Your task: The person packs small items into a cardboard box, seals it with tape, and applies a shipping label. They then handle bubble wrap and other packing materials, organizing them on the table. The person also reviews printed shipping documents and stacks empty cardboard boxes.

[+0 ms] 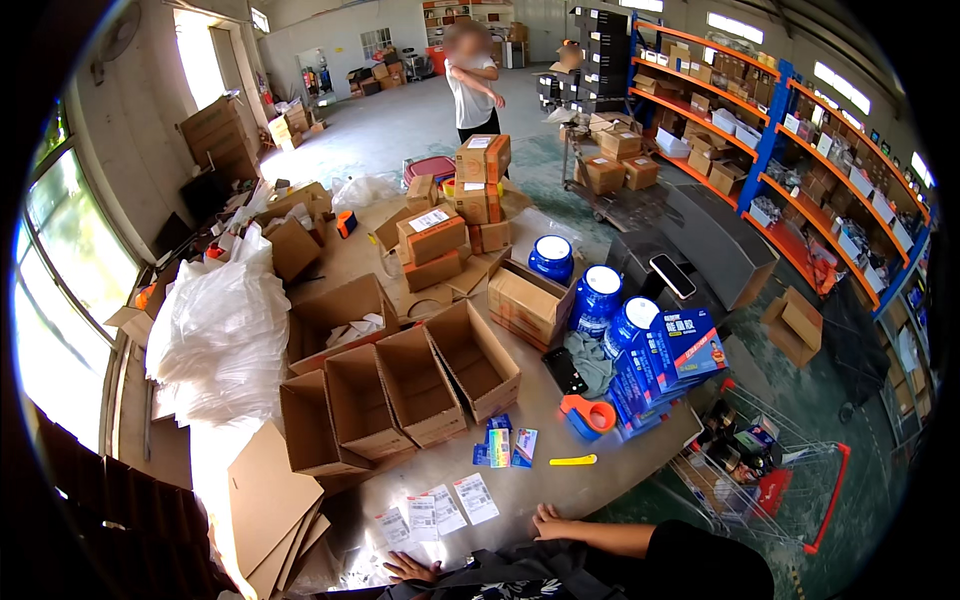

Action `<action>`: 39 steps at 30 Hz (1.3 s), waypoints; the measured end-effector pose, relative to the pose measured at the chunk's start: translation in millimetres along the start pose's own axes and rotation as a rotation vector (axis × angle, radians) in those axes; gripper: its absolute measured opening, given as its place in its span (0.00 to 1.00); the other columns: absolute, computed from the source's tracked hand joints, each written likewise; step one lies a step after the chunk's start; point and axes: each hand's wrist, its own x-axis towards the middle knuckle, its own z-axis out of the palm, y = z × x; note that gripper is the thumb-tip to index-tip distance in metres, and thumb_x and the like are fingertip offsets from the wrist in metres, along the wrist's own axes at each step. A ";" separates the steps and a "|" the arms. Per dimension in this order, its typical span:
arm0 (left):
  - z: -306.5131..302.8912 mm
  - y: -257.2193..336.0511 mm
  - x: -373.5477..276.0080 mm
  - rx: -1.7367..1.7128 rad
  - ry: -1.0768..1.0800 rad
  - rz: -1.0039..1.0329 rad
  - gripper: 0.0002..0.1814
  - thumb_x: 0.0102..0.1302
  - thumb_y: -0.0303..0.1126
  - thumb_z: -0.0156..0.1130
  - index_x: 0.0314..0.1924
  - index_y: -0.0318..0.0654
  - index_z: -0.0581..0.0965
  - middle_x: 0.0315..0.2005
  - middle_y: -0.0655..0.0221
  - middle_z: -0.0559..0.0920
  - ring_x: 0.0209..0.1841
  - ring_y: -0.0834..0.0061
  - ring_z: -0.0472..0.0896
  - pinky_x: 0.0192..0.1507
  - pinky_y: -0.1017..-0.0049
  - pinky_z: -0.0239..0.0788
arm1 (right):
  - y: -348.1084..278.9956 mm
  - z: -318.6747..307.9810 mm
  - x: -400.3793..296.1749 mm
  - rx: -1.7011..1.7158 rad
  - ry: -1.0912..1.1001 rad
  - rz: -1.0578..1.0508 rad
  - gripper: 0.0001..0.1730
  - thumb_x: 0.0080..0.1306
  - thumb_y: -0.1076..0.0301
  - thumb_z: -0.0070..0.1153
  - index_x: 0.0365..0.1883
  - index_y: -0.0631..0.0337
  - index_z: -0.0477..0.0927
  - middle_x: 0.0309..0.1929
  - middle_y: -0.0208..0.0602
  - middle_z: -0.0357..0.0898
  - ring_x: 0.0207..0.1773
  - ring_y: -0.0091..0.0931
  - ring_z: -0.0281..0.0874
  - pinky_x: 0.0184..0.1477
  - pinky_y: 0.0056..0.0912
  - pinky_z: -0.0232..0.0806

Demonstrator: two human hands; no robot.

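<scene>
My left hand (411, 568) lies on the table's near edge, fingers spread, holding nothing. My right hand (551, 523) rests at the same edge farther right, also with nothing in it. Between and ahead of them, several printed shipping labels (450, 510) lie in a loose row; they bear writing. Beyond these are small blue and multicoloured cards (501, 448) and a yellow utility knife (573, 460). An orange and blue tape dispenser (589, 417) sits farther right. Open cardboard boxes (420, 397) stand side by side past the labels, their visible interiors bare.
Flattened cardboard sheets (270, 502) and a pile of clear plastic packaging (217, 330) are at left. Blue tubs (596, 300), stacked blue cartons (660, 360) and a phone on a stand (673, 275) are at right. A shopping cart (757, 465) adjoins the table. A person (472, 82) stands beyond.
</scene>
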 end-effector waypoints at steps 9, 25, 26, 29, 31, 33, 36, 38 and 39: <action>14.3 -2.7 8.4 0.020 0.030 -0.014 0.71 0.44 0.72 0.64 0.74 0.29 0.43 0.75 0.50 0.34 0.74 0.35 0.28 0.66 0.31 0.37 | -1.8 -6.6 -5.7 -0.001 -0.022 0.000 0.54 0.64 0.37 0.53 0.74 0.66 0.47 0.75 0.69 0.23 0.74 0.68 0.22 0.75 0.62 0.31; 25.3 -6.4 20.7 0.050 0.073 -0.040 0.73 0.41 0.73 0.65 0.74 0.30 0.44 0.75 0.51 0.36 0.74 0.35 0.31 0.64 0.29 0.40 | -15.0 -22.4 -23.9 0.014 -0.057 0.033 0.52 0.65 0.40 0.52 0.75 0.64 0.47 0.77 0.63 0.23 0.77 0.62 0.19 0.76 0.59 0.28; 25.6 -7.1 20.8 0.052 0.075 -0.041 0.73 0.41 0.73 0.66 0.74 0.30 0.44 0.75 0.51 0.36 0.74 0.35 0.31 0.64 0.29 0.40 | -16.1 -22.7 -24.9 0.012 -0.055 0.031 0.52 0.65 0.40 0.52 0.75 0.64 0.47 0.77 0.63 0.23 0.77 0.62 0.19 0.76 0.59 0.28; 25.6 -6.4 22.4 0.054 0.089 -0.042 0.73 0.40 0.73 0.66 0.74 0.31 0.44 0.75 0.51 0.36 0.74 0.35 0.31 0.64 0.28 0.40 | -15.8 -22.3 -20.9 0.012 -0.058 0.037 0.52 0.65 0.40 0.52 0.75 0.64 0.47 0.77 0.63 0.23 0.77 0.62 0.19 0.76 0.59 0.28; 29.7 -6.5 26.1 0.055 0.099 -0.040 0.74 0.40 0.73 0.66 0.74 0.31 0.44 0.76 0.51 0.36 0.74 0.35 0.32 0.64 0.28 0.41 | -13.3 -19.1 -19.8 0.021 -0.040 0.032 0.52 0.65 0.41 0.53 0.75 0.64 0.47 0.77 0.63 0.23 0.77 0.62 0.20 0.76 0.59 0.29; 35.0 -8.0 26.4 0.054 0.124 -0.044 0.74 0.39 0.73 0.66 0.74 0.31 0.44 0.76 0.51 0.37 0.74 0.35 0.32 0.64 0.28 0.41 | -11.3 -16.5 -17.1 0.012 -0.032 0.039 0.52 0.64 0.41 0.54 0.75 0.64 0.47 0.77 0.63 0.23 0.77 0.62 0.21 0.75 0.60 0.30; 43.5 -6.3 31.7 -0.030 0.141 -0.028 0.74 0.38 0.73 0.67 0.74 0.32 0.44 0.76 0.51 0.37 0.74 0.35 0.32 0.63 0.27 0.41 | -9.8 -14.8 -16.7 -0.005 -0.036 0.074 0.51 0.64 0.42 0.54 0.75 0.63 0.48 0.77 0.62 0.24 0.77 0.63 0.23 0.75 0.60 0.32; 80.5 -43.9 53.7 0.210 0.640 0.088 0.75 0.37 0.74 0.66 0.74 0.34 0.44 0.76 0.52 0.38 0.74 0.34 0.32 0.62 0.26 0.40 | -25.7 -24.1 -14.7 -0.016 -0.041 0.041 0.51 0.64 0.42 0.55 0.75 0.62 0.49 0.77 0.62 0.24 0.77 0.63 0.24 0.75 0.60 0.33; 87.5 -41.8 55.3 0.324 0.872 0.166 0.75 0.36 0.75 0.65 0.75 0.35 0.44 0.76 0.52 0.38 0.74 0.34 0.32 0.61 0.25 0.40 | -23.3 -22.8 -15.2 -0.015 -0.035 0.047 0.51 0.64 0.42 0.55 0.75 0.62 0.49 0.77 0.62 0.24 0.77 0.63 0.24 0.75 0.60 0.33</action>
